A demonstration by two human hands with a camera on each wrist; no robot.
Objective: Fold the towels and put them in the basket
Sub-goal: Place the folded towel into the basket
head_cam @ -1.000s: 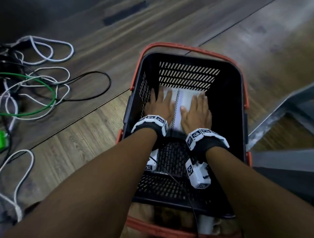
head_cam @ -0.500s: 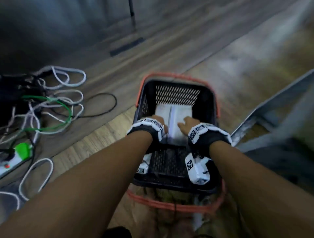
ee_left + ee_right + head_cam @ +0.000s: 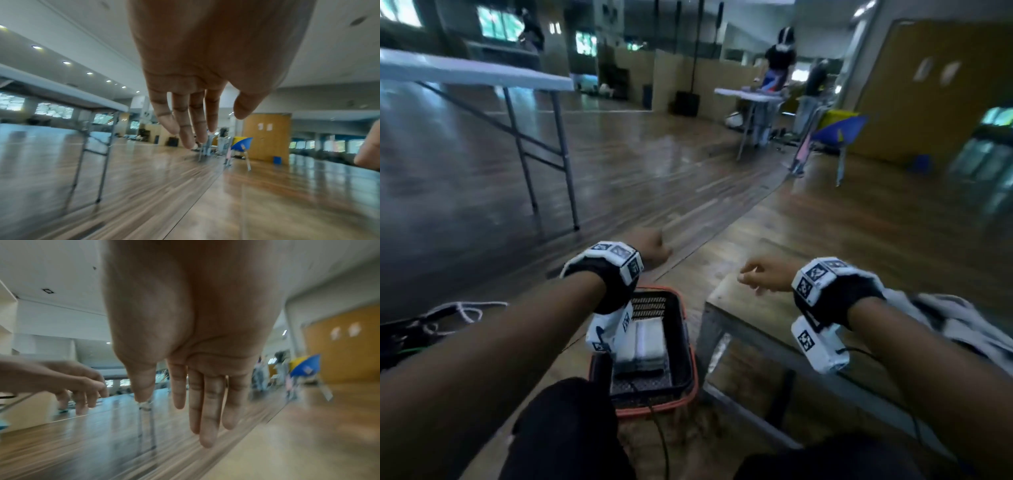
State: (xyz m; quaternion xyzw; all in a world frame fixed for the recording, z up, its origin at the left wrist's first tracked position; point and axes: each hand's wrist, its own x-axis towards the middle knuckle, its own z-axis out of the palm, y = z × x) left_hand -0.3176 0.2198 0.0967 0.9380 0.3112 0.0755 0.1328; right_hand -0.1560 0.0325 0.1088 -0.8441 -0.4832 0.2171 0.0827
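Note:
The black basket (image 3: 681,349) with an orange rim stands on the floor below my arms. A folded white towel (image 3: 643,342) lies inside it. My left hand (image 3: 652,250) is raised above the basket, empty; in the left wrist view its fingers (image 3: 185,129) hang straight and relaxed. My right hand (image 3: 760,275) hovers over the low table (image 3: 736,308) to the right of the basket, holding nothing, with its fingers (image 3: 207,410) hanging loose. A crumpled grey and white towel (image 3: 959,325) lies on the table at the far right, behind my right forearm.
Loose white cables (image 3: 462,308) lie on the wooden floor at the left. A white folding table (image 3: 476,73) stands at the back left. Farther off are another table (image 3: 750,94), a person (image 3: 779,58) and a blue and yellow chair (image 3: 839,126).
Both hands have come up out of the basket, leaving the folded towel inside. My head has lifted, so the room shows ahead. The right hand has moved right over the low table.

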